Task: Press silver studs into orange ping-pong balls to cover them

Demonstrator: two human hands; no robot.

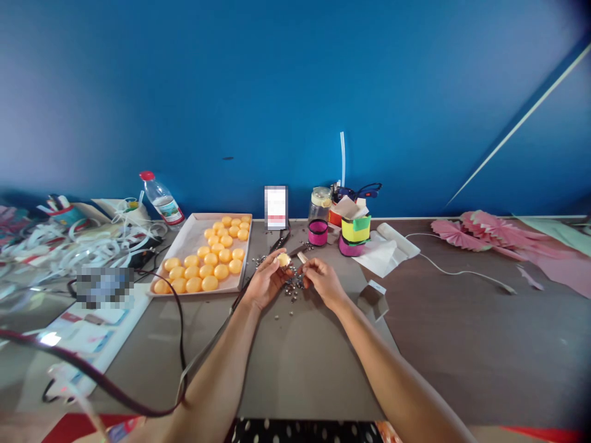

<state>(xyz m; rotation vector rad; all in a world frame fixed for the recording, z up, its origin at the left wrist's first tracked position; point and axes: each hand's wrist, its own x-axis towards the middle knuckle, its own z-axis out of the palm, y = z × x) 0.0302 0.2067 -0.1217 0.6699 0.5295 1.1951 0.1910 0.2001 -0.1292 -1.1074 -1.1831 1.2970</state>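
My left hand (266,280) is closed round a small pale-yellow round piece (283,260) with a bright, sparkling edge. It looks like a smaller or partly turned relative of the orange-yellow balls (210,283) in the tray. Just to the right, my right hand (321,280) has thumb and fingers pinched together. A short whitish stick (302,257) shows by its fingertips; whether the hand grips it or something tiny is unclear. Beneath and between both hands lies a scattered heap of small silvery gems (293,288) on the grey mat (305,369).
A white tray (178,243) stands at left, with a tilted water bottle (161,200) behind it. A phone (276,208), a lidded jar (319,215) and a yellow-and-pink container (354,234) line the wall. Right are a small box (373,300) and pink folded paper (489,231). Cables cross the left side.
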